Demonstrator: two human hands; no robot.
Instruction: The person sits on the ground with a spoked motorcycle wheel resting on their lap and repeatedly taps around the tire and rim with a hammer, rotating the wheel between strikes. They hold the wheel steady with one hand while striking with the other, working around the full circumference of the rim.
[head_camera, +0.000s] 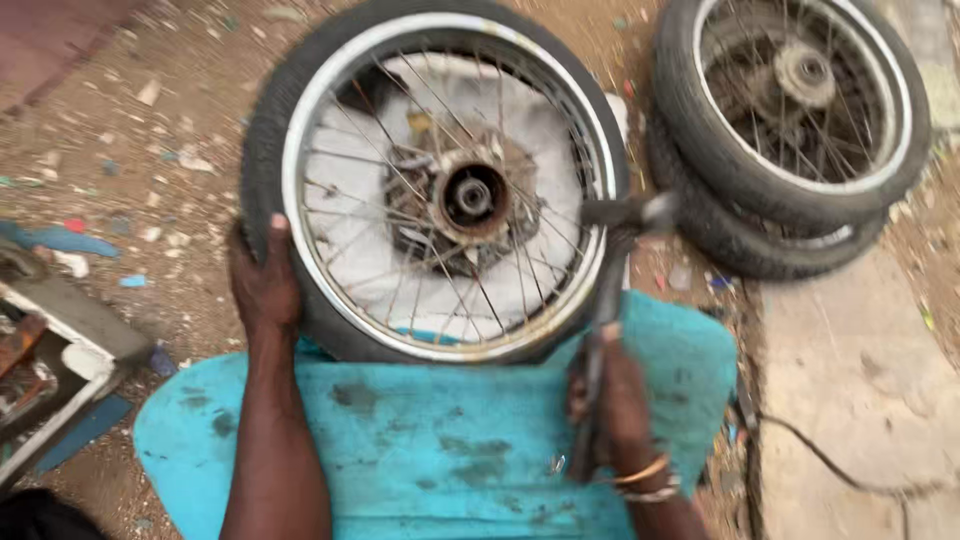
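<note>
A spoked wheel with a black tyre (262, 130) and a silver rim (300, 150) lies flat, its near edge over a turquoise board (420, 450). The rusty hub (470, 198) sits at its centre. My left hand (265, 280) grips the tyre at its near left side. My right hand (615, 400) holds the dark handle of a hammer (618, 235), blurred, its head at the rim's right edge. Bracelets ring my right wrist.
Two more spoked wheels (800, 120) lie stacked at the upper right. A concrete slab (850, 380) with a black cable is at the right. A box of rusty parts (40, 370) sits at the left. Littered dirt surrounds everything.
</note>
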